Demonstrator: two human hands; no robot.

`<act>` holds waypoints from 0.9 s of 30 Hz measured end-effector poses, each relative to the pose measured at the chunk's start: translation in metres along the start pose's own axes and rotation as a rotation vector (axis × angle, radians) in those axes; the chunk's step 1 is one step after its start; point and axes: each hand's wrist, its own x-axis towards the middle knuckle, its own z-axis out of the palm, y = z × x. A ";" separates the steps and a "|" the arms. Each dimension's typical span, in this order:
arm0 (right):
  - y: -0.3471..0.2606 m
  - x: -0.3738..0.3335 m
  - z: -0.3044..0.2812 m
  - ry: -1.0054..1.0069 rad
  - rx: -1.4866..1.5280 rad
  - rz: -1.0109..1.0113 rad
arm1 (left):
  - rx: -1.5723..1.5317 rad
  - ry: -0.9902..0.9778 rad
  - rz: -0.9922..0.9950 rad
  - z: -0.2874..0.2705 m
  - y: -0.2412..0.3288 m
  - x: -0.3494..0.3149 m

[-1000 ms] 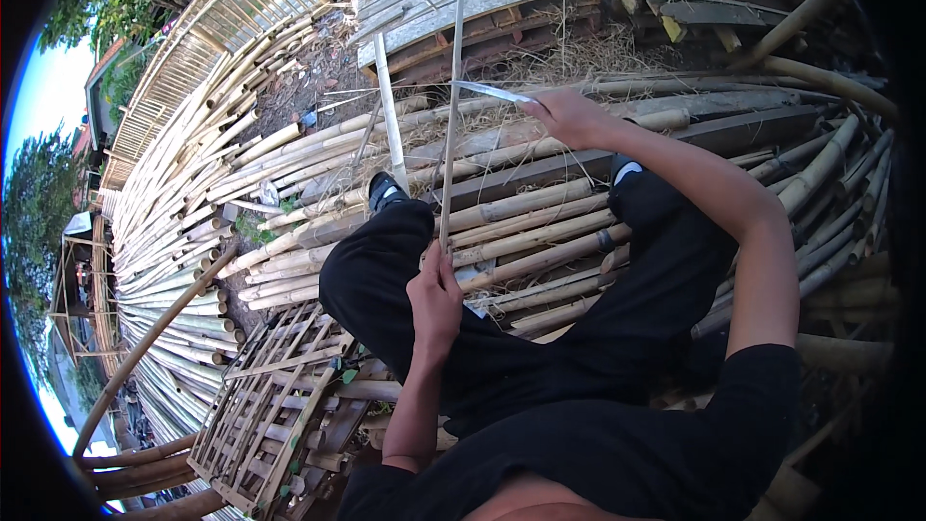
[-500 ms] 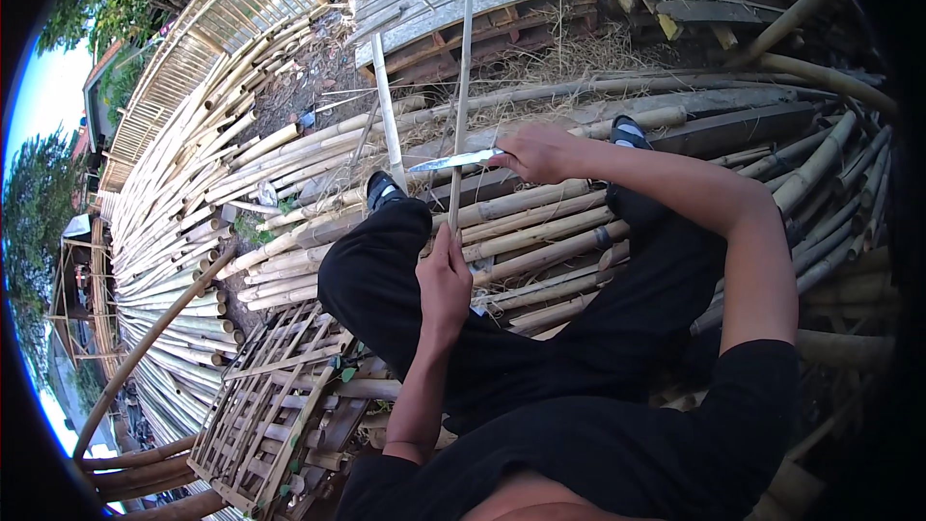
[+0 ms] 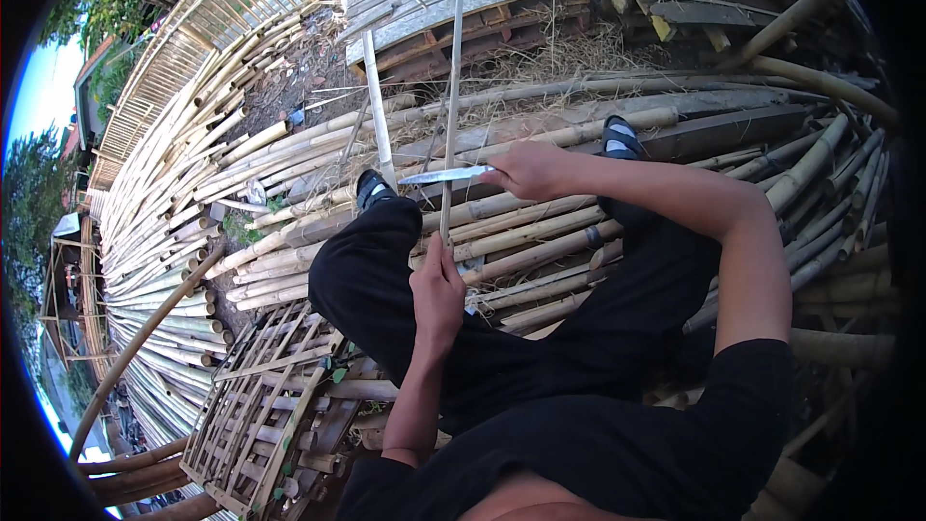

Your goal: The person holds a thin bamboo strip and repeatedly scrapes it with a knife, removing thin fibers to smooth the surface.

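Observation:
My left hand is closed round the lower end of a long, thin bamboo strip, which points away from me, nearly straight up the view. In my right hand is the handle of a knife. Its pale, shiny blade points left and lies across the strip, a short way beyond my left fingers. Most of the handle is hidden in my fist. A second pale bamboo strip leans close by on the left, near my left sandal, and no hand touches it.
Cut bamboo poles lie under and between my legs, with many more fanned out to the left. Ahead stands a wooden pallet platform. A slatted bamboo frame is at lower left. Thick poles slant at far right.
The knife has slid a little along the bamboo strip toward my left hand. My left hand keeps its hold. The whole view has shifted slightly.

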 end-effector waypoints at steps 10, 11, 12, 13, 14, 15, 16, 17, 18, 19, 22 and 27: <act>-0.004 0.001 0.003 -0.065 0.116 -0.043 | 0.035 -0.021 -0.001 0.000 0.005 -0.003; 0.005 0.004 0.004 0.005 0.061 -0.032 | 0.035 -0.010 0.024 0.001 0.005 -0.003; 0.016 0.008 0.004 0.075 0.005 -0.021 | 0.034 0.001 0.050 0.001 0.005 -0.004; 0.020 0.008 0.003 0.074 0.020 -0.005 | 0.027 -0.019 0.023 0.000 0.006 -0.006; 0.024 0.007 0.002 0.073 0.034 0.011 | 0.019 -0.038 -0.004 -0.002 0.008 -0.008; 0.027 0.005 0.002 0.072 0.049 0.026 | 0.012 -0.057 -0.030 -0.002 0.009 -0.010; 0.030 0.005 -0.003 0.074 0.056 0.039 | 0.014 -0.058 -0.017 -0.001 0.006 -0.010; 0.031 0.005 -0.007 0.076 0.063 0.053 | 0.015 -0.058 -0.003 0.001 0.002 -0.011; 0.032 0.005 -0.010 0.077 0.071 0.066 | 0.017 -0.059 0.011 0.002 -0.001 -0.011; 0.021 0.002 -0.006 -0.040 0.107 -0.038 | 0.019 -0.065 0.013 0.002 0.000 -0.012; 0.065 0.022 -0.011 0.110 0.127 0.182 | 0.025 -0.089 0.002 0.002 0.001 -0.018; 0.047 0.007 -0.010 0.054 0.089 0.097 | 0.029 -0.095 -0.029 -0.002 0.003 -0.015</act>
